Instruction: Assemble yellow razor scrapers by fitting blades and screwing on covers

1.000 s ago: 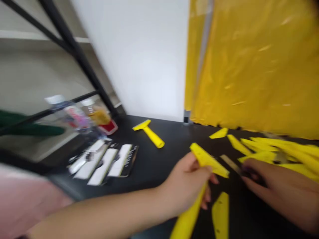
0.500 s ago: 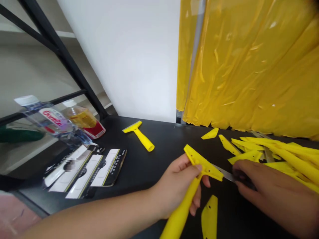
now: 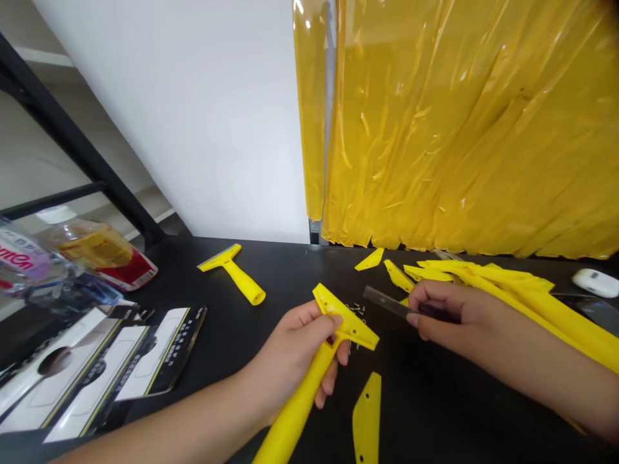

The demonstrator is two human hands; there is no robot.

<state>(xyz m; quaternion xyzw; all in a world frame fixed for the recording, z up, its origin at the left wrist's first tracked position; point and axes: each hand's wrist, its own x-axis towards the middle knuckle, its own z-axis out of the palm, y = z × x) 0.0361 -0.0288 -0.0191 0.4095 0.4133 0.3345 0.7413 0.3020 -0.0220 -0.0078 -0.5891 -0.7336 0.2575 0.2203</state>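
Note:
My left hand [image 3: 309, 341] is closed around the head of a yellow scraper [image 3: 294, 412], its long handle pointing down toward the front. To the right, my right hand [image 3: 449, 309] pinches a thin metal blade [image 3: 384, 301] that points left, apart from the scraper head. Small screws [image 3: 358, 310] lie on the black table [image 3: 290, 264] just behind the scraper head. In front of them is a loose yellow plate [image 3: 366, 419] with holes. Another yellow scraper [image 3: 242, 280] lies further back on the left.
Several yellow parts [image 3: 522, 290] are heaped behind my right hand, beside a white object [image 3: 594, 282]. On the left lie cardboard packages [image 3: 155, 354] and bottles [image 3: 104, 251]. Yellow plastic sheeting [image 3: 459, 129] hangs at the back.
The view has turned right. My right hand has drawn the blade back from the scraper head, and more of the blade shows. My left hand keeps its hold on the scraper.

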